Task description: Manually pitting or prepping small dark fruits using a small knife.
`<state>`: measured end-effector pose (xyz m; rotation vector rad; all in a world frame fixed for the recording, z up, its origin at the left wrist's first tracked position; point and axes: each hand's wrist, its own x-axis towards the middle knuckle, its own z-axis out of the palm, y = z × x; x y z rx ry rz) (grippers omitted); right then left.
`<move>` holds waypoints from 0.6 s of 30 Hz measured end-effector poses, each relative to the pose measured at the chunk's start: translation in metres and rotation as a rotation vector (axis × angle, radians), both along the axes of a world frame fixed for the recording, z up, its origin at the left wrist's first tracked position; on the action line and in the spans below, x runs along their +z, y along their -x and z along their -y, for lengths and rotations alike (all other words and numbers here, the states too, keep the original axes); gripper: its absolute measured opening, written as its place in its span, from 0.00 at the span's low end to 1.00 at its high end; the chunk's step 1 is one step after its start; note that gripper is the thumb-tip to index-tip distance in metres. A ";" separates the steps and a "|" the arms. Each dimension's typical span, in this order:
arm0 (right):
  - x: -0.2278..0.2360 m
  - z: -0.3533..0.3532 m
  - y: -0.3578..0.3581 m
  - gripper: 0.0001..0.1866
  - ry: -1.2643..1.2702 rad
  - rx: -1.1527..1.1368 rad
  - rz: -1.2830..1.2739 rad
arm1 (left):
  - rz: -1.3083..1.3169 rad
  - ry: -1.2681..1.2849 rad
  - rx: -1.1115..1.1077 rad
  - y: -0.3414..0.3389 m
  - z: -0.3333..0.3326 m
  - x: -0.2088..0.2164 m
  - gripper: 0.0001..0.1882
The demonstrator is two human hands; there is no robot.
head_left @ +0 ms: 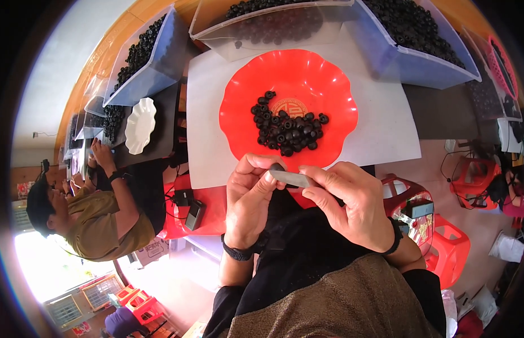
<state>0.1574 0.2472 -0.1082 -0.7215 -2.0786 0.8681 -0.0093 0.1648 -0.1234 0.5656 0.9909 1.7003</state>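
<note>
My left hand [248, 197] is closed on a small round black piece [277, 167], pinched between thumb and fingers. My right hand [355, 200] grips one end of a flat grey blade-like strip [294, 179], whose other end reaches my left thumb and lies against or just beside the black piece. Both hands are close together at the near rim of a red scalloped plate [245, 73]. On that plate lies a heap of small round black pieces [290, 132], some with holes showing.
White paper [386, 127] lies under the plate. Clear bins with black pieces stand behind: a left bin [171, 50], a middle bin [262, 48], a right bin [425, 70]. A co-worker [104, 214] sits at left near a white scalloped dish [140, 127]. Red stools [442, 248] stand at right.
</note>
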 end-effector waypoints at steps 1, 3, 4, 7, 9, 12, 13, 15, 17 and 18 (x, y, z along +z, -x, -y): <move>0.000 0.001 0.000 0.15 -0.024 0.001 0.014 | 0.002 -0.006 -0.005 0.000 0.000 -0.001 0.06; 0.000 0.001 -0.001 0.16 -0.049 0.001 0.029 | 0.005 -0.003 -0.004 -0.001 0.000 0.000 0.06; -0.001 0.001 -0.001 0.16 -0.061 -0.003 0.034 | 0.008 0.000 -0.003 -0.001 0.001 0.000 0.06; -0.001 0.001 0.000 0.16 -0.078 -0.009 0.035 | -0.004 0.005 0.001 0.000 0.001 0.000 0.06; 0.000 0.002 0.000 0.16 -0.083 -0.009 0.031 | -0.042 0.001 0.014 -0.001 0.001 0.001 0.06; 0.000 0.002 0.000 0.16 -0.090 -0.015 0.043 | -0.121 -0.010 0.037 -0.002 0.001 0.002 0.06; -0.001 0.002 0.001 0.16 -0.095 -0.015 0.027 | -0.162 -0.017 0.050 -0.002 0.001 0.002 0.06; -0.002 0.002 0.003 0.16 -0.099 -0.012 0.010 | -0.166 -0.022 0.055 -0.002 0.001 0.001 0.06; -0.002 0.002 0.004 0.16 -0.049 0.001 0.033 | -0.170 -0.028 0.059 -0.004 0.000 0.002 0.05; -0.002 0.001 0.005 0.16 -0.048 0.001 0.032 | -0.147 -0.010 0.067 -0.005 0.000 0.004 0.05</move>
